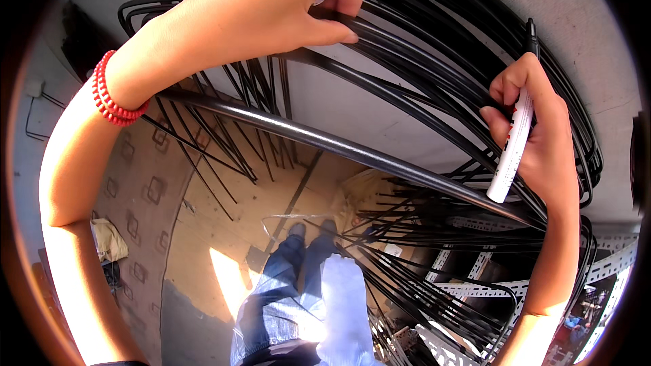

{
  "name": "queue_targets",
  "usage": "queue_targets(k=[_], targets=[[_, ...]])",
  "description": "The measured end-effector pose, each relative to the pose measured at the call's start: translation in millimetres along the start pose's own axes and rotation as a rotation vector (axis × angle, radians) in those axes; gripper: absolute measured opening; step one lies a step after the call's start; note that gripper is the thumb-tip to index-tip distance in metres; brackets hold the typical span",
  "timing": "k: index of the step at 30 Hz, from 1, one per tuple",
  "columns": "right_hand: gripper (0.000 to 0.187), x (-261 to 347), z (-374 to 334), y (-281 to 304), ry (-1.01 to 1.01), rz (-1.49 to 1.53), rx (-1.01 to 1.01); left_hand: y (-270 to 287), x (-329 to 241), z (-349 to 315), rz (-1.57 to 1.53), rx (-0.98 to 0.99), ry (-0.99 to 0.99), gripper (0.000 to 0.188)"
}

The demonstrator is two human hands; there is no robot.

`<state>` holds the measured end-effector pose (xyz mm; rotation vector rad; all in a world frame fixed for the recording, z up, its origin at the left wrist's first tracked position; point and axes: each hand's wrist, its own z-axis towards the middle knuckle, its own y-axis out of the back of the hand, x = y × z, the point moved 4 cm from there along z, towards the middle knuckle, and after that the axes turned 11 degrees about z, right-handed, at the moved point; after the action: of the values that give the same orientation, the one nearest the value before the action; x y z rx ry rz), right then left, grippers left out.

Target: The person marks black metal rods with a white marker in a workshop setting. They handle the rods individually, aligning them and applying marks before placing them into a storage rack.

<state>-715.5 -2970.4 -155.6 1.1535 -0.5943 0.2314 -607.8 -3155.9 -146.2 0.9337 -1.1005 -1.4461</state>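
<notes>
Head view, left to right: a red bead bracelet (112,91) circles the left wrist, above a patterned panel (139,230). Thin black rods (261,122) slant down toward the floor; the wearer's blue jeans (271,305) show below. The left hand (298,7) is over the black rod bundle (434,13), its fingers curled, thumb and forefinger close about one tube's edge; whether they pinch it firmly I cannot tell. A thick black tube (339,147) crosses the middle, under both hands, running from near the left wrist toward the right forearm. It looks rigid, smooth and probably slippery, likely moderate in weight; a grip near mid-length should balance it best, as the far ends would swing. More rods (434,305) fan out at lower right. The white marker pen (508,156) stands tilted in the right hand (539,118), fingers wrapped round its barrel, black end up; it seems light and stiff, best held by that barrel. Beyond it, a white perforated metal rack (614,261) borders the rods.
</notes>
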Motion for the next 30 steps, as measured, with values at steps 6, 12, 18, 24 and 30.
queue_targets(k=[6, 12, 18, 24, 30], targets=[[0.029, 2, 6, 8, -0.086, 0.312, -0.094, 22, -11, 1, 0.03, 0.16, 0.135, 0.024], [0.032, 8, 12, 14, -0.007, 0.265, -0.081, 39, -44, 13, -0.057, 0.198, 0.29, 0.035], [0.041, 12, 16, 27, 0.067, 0.25, -0.109, 50, -25, 18, -0.365, 0.244, 0.255, 0.019], [0.047, 15, 22, 28, -0.001, 0.253, -0.117, 53, -3, 13, -0.585, 0.29, 0.185, 0.023], [0.048, 18, 24, 31, -0.039, 0.211, -0.1, 51, -22, 5, -0.318, 0.09, 0.209, 0.028]])
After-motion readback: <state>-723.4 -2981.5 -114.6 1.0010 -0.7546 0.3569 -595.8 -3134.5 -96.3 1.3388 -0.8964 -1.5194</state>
